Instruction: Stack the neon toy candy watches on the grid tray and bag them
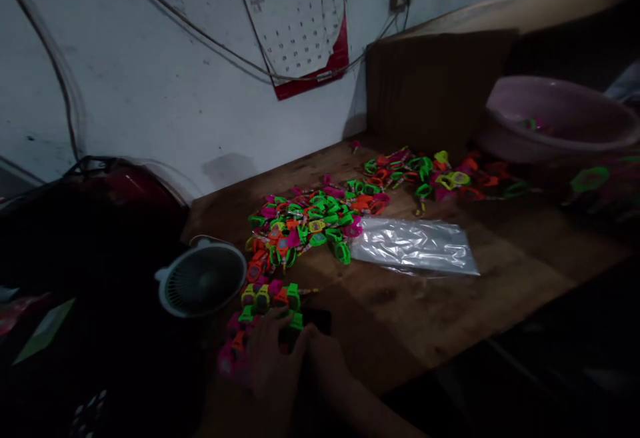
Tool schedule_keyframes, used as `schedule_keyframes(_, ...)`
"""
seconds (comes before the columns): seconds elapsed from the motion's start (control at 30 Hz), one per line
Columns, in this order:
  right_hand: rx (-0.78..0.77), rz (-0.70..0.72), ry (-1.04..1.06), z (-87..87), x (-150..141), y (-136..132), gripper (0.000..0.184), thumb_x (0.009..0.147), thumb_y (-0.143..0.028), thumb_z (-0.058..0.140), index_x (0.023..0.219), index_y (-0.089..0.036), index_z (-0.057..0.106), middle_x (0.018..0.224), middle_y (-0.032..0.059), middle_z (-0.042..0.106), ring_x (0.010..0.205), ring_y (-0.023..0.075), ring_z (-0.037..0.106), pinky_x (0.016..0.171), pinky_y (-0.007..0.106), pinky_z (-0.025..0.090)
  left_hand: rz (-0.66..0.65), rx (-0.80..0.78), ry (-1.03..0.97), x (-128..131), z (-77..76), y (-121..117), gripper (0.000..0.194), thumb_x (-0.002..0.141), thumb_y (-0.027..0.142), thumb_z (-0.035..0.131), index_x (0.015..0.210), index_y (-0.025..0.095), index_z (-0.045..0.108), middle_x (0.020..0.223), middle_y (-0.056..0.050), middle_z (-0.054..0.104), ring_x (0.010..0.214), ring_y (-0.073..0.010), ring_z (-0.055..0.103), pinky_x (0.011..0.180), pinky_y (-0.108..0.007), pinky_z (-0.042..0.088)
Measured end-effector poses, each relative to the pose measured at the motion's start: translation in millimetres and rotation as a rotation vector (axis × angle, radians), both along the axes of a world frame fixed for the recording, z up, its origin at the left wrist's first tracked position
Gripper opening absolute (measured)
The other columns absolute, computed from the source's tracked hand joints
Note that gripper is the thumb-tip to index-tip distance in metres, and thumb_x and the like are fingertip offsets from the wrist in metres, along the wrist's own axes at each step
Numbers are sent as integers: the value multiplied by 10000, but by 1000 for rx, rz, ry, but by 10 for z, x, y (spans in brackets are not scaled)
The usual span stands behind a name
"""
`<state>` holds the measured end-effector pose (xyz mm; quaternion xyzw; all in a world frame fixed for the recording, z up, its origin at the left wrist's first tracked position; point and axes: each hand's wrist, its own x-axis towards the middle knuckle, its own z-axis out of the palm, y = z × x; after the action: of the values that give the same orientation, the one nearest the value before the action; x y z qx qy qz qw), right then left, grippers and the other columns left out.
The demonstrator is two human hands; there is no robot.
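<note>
At the near left of the table, my left hand (273, 348) rests over a group of toy watches (263, 298) in yellow, green, orange and pink. Its fingers are stretched out and apart, lying on the watches. Close beside it on the right is my right hand (325, 355), whose fingers are lost in shadow, so its grip does not show. A dark flat object (319, 320) lies just beyond that hand; its kind is too dark to make out. Further back spreads a larger heap of toy watches (315, 218), mostly green, pink and orange.
Clear plastic bags (415, 246) lie flat right of the heap. A round grey basket (204, 279) stands at the table's left edge. More colourful pieces (450, 175) are scattered by a cardboard box (430, 85) and a pink basin (560, 118). A calendar (300, 31) hangs on the wall.
</note>
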<state>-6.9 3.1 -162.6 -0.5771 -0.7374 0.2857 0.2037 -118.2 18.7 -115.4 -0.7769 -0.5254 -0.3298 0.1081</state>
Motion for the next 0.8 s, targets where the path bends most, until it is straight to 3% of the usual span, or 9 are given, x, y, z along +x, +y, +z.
schedule_keyframes(0.13,-24,-8,39,-63,30,-26,270,849,-148,489,1069,-148,645,1009,136,663,784,203,668,658,258,493,-44,-63,-78,-36,20,-17,220,825,386,604,962,214,615,997,-64,686,943,-224,641,826,-404,510)
schedule_keyframes(0.27,5,-154,569,-73,179,24,213,867,-259,524,998,-174,669,994,86,693,865,194,656,752,268,499,127,-146,-545,-58,70,-112,281,886,324,508,1127,192,566,1092,-101,642,994,-193,622,813,-330,534)
schedule_keyframes(0.37,-92,-238,855,-54,275,75,243,856,-334,539,881,-142,686,855,66,719,809,204,662,724,277,508,181,-182,-800,-65,89,-188,268,897,329,490,1120,197,562,1080,-93,630,989,-180,619,810,-309,537)
schedule_keyframes(0.47,-119,-80,717,-30,274,77,234,846,-323,550,900,-157,708,888,52,725,825,206,669,723,265,498,159,-223,-836,-61,57,-230,274,887,342,511,1120,204,553,1069,-87,628,983,-185,622,816,-314,537)
schedule_keyframes(0.53,-78,4,463,-8,231,57,218,829,-276,563,962,-198,717,989,54,718,858,210,675,743,262,486,157,-205,-843,-55,22,-240,304,879,346,526,1144,197,537,1091,-96,625,994,-191,623,819,-311,536)
schedule_keyframes(0.63,-83,14,134,41,167,31,263,808,-233,562,1021,-224,715,1050,81,701,835,226,686,705,261,478,144,-179,-821,-46,2,-250,330,885,333,516,1182,190,518,1076,-94,637,986,-187,629,812,-300,538)
schedule_keyframes(0.8,-121,21,75,100,108,16,288,839,-238,524,1073,-239,691,1053,74,697,849,204,683,694,225,466,97,-194,-479,-14,79,-287,255,898,306,470,1107,202,573,1021,-79,653,938,-200,630,763,-333,542)
